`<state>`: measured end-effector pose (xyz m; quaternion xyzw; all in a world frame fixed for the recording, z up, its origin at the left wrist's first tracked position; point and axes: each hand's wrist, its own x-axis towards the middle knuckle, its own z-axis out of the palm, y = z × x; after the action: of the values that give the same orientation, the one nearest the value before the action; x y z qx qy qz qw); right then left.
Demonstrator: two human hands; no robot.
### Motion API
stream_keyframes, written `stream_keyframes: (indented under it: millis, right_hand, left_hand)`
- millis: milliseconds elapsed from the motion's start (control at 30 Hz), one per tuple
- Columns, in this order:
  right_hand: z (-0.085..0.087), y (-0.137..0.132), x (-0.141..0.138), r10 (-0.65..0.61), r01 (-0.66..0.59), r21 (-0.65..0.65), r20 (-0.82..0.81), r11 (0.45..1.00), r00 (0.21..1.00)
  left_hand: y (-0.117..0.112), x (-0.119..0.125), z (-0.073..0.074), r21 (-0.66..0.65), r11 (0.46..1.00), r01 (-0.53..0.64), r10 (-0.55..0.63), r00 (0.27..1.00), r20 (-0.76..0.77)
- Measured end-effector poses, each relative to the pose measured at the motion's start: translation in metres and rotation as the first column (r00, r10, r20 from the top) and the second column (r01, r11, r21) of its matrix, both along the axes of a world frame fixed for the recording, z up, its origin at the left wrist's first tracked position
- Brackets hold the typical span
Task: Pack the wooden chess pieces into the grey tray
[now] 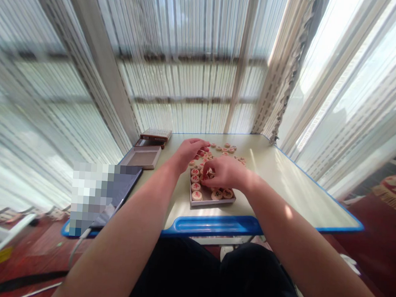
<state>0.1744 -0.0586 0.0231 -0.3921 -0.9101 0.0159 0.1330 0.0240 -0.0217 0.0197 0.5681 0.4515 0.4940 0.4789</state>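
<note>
A shallow box (211,200) on the table holds several round wooden chess pieces (196,195) with red and black characters. My right hand (228,172) hovers over the box with its fingers pinched on a chess piece. My left hand (191,150) reaches past the box's far end, fingers curled on the loose pieces (225,148) scattered on the tabletop. Whether it holds one I cannot make out.
The table (290,182) is pale with a blue rim and a blue tray edge (213,225) at the front. An open box lid (143,156) and a closed box (155,135) lie at the left, beside a dark tablet (124,186). Curtains surround the table.
</note>
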Motion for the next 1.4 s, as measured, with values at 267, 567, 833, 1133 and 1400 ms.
stream_keyframes:
  millis: [267,567,833,1133,1400]
  right_hand:
    - [0.0,0.0,0.0,-0.003,0.003,-0.001,0.013,1.0,1.0]
    - [0.0,0.002,0.001,-0.045,0.047,-0.055,0.03,0.997,0.999]
    - [0.0,0.004,0.003,-0.016,0.016,-0.097,-0.003,0.995,1.0]
    - [-0.011,0.033,0.01,-0.185,0.192,-0.024,-0.397,0.981,0.899]
    - [-0.027,0.047,0.015,-0.233,0.181,-0.188,-0.307,0.965,0.923]
  left_hand:
    - [-0.001,0.001,0.0,-0.001,1.0,-0.009,0.009,1.0,-0.027]
    - [0.0,0.0,0.0,0.005,1.0,-0.022,0.022,0.999,-0.038]
    - [0.001,0.0,-0.001,0.039,0.999,-0.022,0.027,0.992,-0.122]
    - [0.022,-0.022,-0.027,0.475,0.866,-0.157,0.468,0.592,-0.656]
    - [0.014,-0.012,-0.024,0.393,0.917,0.067,0.236,0.705,-0.669]
